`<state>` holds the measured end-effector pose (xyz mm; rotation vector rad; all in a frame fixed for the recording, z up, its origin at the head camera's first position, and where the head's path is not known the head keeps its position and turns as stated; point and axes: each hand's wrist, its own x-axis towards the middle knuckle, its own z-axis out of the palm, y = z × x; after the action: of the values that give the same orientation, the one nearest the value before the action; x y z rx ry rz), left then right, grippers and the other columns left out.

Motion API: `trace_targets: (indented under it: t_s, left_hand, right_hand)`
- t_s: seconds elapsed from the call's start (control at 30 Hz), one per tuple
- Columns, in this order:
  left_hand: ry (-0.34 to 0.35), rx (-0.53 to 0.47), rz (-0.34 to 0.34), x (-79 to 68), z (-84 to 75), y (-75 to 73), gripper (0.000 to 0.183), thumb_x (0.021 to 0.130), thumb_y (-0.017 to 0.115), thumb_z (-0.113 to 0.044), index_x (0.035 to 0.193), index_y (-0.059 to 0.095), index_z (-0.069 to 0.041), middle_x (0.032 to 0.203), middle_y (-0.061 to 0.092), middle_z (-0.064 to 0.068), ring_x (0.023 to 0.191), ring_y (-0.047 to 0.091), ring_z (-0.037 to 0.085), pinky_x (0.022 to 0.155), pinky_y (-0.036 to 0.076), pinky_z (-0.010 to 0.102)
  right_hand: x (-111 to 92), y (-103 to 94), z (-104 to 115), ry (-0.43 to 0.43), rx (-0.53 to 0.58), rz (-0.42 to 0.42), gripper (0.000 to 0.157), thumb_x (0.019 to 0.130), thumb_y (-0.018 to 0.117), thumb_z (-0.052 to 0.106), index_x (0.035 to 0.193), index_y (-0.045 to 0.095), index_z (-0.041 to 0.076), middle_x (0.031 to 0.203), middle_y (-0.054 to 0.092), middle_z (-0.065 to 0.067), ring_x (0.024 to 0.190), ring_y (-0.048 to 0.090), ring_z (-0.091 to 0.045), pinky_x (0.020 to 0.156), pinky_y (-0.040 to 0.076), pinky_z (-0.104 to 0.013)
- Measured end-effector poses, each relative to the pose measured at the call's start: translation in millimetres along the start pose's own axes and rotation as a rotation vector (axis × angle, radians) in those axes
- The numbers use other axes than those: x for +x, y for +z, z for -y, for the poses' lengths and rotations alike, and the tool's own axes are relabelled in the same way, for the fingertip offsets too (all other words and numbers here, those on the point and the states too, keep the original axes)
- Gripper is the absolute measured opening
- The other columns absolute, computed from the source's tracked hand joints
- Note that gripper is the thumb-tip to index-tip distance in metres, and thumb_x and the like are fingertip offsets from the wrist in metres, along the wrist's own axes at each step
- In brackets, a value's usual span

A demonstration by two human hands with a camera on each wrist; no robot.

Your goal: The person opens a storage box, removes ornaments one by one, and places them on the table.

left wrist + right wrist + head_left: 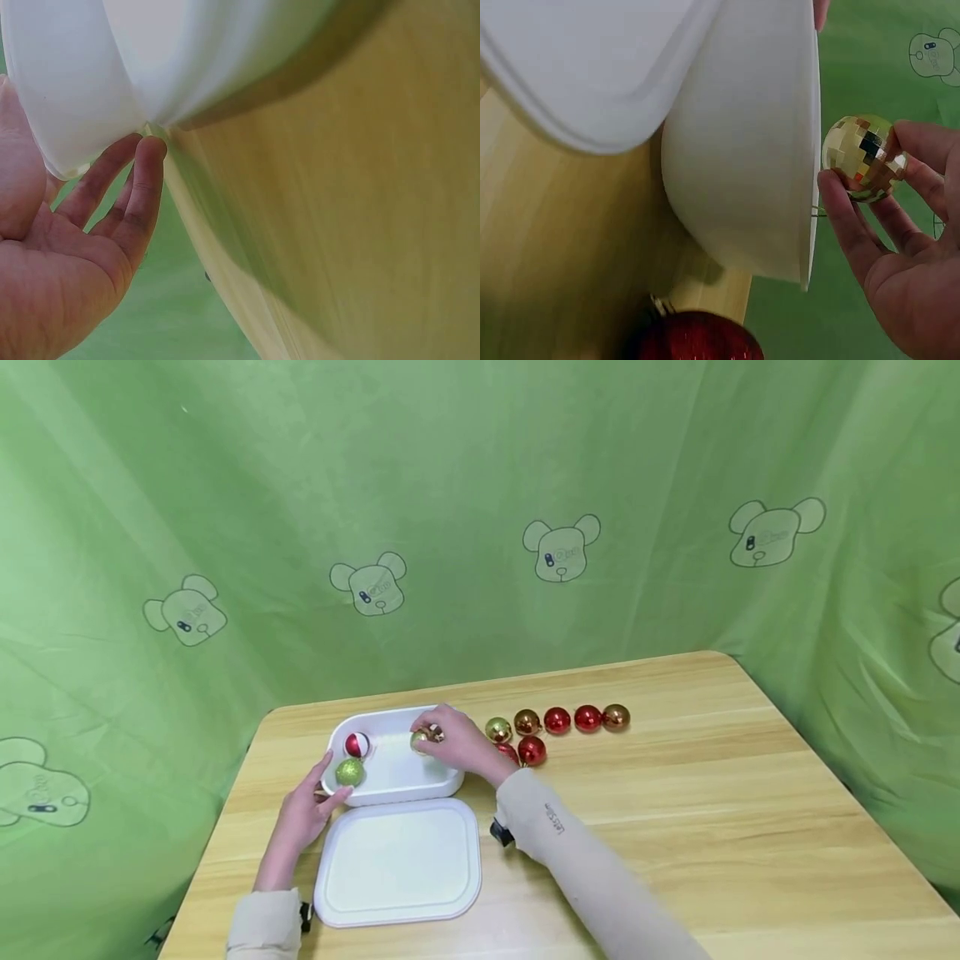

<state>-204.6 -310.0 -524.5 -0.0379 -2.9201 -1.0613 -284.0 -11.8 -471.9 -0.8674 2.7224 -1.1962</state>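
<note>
A white plastic container (397, 795) lies on the table with a red and white bauble (357, 744) and a glittery green bauble (349, 772) inside, at its left end. My left hand (303, 810) holds the container's near left corner, thumb at the rim and fingertips against the outer wall in the left wrist view. Over the container's right part, my right hand (453, 739) pinches a gold mirror-tiled bauble (862, 157) between thumb and fingers. The right wrist view puts this bauble just above the rim.
A white lid (397, 864) lies flat in front of the container. To the right stands a row of gold, brown and red baubles (557, 721), with red glittery baubles (532, 751) nearer. Behind the wooden table (712, 827) hangs a green curtain (465, 635).
</note>
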Motion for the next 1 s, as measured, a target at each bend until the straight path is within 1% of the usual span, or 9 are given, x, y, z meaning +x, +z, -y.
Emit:
trace_targets:
  t_s: [0.17,0.3,0.43,0.57,0.77,0.87,1.0]
  left_hand:
    - [-0.02,-0.004,0.012,-0.7,2.3,2.0,0.083,0.099,0.071,-0.035,0.165,0.025,-0.01,0.137,0.06,0.036,0.115,0.069,0.043,0.089,0.064,0.043]
    - [-0.023,-0.006,0.012,-0.7,1.7,1.8,0.083,0.099,0.07,-0.036,0.165,0.025,-0.011,0.138,0.059,0.035,0.115,0.068,0.043,0.09,0.063,0.044]
    - [-0.023,-0.008,0.004,0.3,0.3,1.3,0.083,0.099,0.07,-0.035,0.165,0.026,-0.011,0.137,0.06,0.035,0.115,0.068,0.042,0.091,0.063,0.045]
    - [-0.028,-0.016,0.02,0.4,-0.3,1.9,0.083,0.1,0.07,-0.035,0.165,0.024,-0.011,0.138,0.059,0.035,0.116,0.068,0.042,0.09,0.063,0.043]
    - [-0.02,-0.01,0.011,-0.6,-1.3,0.9,0.083,0.1,0.07,-0.035,0.165,0.024,-0.011,0.138,0.06,0.035,0.119,0.067,0.044,0.096,0.061,0.049]
    - [-0.013,-0.009,0.007,-0.6,-1.7,-0.2,0.083,0.1,0.07,-0.034,0.165,0.025,-0.011,0.138,0.059,0.035,0.12,0.066,0.045,0.098,0.059,0.052]
    - [-0.011,-0.006,0.014,-0.3,-2.2,-1.4,0.082,0.1,0.069,-0.034,0.165,0.024,-0.011,0.14,0.058,0.035,0.121,0.065,0.045,0.1,0.058,0.052]
  right_hand:
    - [-11,-14.0,-7,0.031,0.028,-0.006,0.029,0.098,0.073,0.022,0.123,0.072,0.009,0.115,0.065,-0.007,0.106,0.063,-0.023,0.096,0.057,-0.039]
    - [-18,-27.1,-13,0.04,0.044,-0.028,0.027,0.098,0.073,0.021,0.122,0.072,0.009,0.119,0.065,-0.008,0.109,0.064,-0.024,0.098,0.057,-0.04]
    - [-26,-40.9,-21,0.051,0.031,-0.041,0.026,0.099,0.072,0.022,0.123,0.072,0.011,0.124,0.065,-0.009,0.111,0.063,-0.025,0.099,0.057,-0.042]
    - [-38,-56.2,-32,0.086,-0.006,-0.048,0.028,0.099,0.071,0.024,0.125,0.071,0.012,0.129,0.064,-0.01,0.115,0.063,-0.028,0.102,0.055,-0.046]
    - [-55,-79.5,-45,0.123,-0.037,-0.073,0.03,0.099,0.07,0.028,0.127,0.07,0.015,0.133,0.063,-0.011,0.123,0.061,-0.032,0.108,0.052,-0.055]
    - [-63,-88.4,-53,0.136,-0.042,-0.09,0.031,0.1,0.07,0.028,0.127,0.07,0.015,0.137,0.062,-0.012,0.127,0.059,-0.034,0.111,0.048,-0.058]
    - [-75,-97.8,-64,0.149,-0.046,-0.105,0.032,0.1,0.069,0.028,0.128,0.068,0.013,0.14,0.061,-0.014,0.128,0.058,-0.036,0.113,0.047,-0.06]
